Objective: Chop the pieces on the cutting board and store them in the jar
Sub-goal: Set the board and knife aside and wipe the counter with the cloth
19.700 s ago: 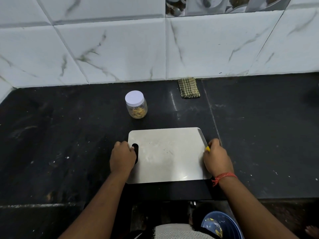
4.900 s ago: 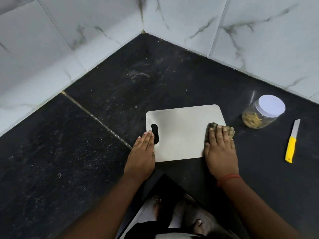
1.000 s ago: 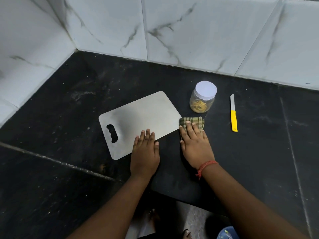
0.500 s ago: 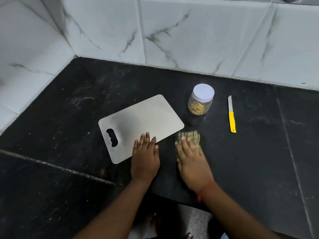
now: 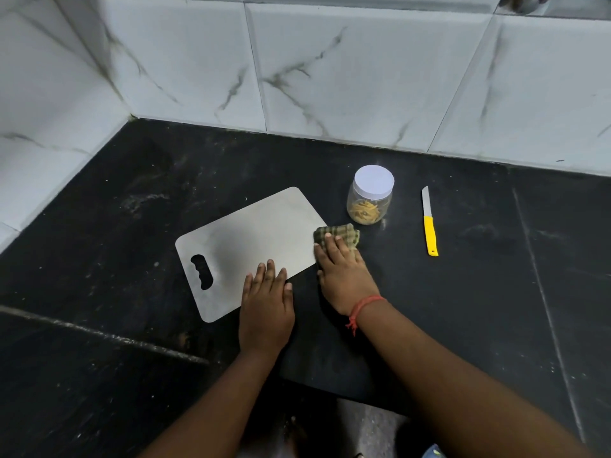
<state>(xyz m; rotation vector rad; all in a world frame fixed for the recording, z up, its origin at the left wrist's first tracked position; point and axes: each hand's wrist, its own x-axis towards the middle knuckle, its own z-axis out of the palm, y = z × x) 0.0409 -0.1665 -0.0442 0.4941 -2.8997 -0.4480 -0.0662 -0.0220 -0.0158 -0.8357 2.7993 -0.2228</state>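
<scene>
While left hand (image 5: 266, 309) fingers lie flat on cutting board (image 5: 244, 249) edge, right hand (image 5: 344, 276) fingers press cloth (image 5: 340, 233) flat at corner.

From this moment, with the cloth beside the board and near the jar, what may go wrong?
1. The right hand presses the checked cloth close to the jar; a wide wipe might knock the jar over.
2. The left hand rests flat on only one edge of the cutting board, so the board could slide on the dark counter.
3. The knife lies loose beside the jar; a sweep that far might push it.
</scene>
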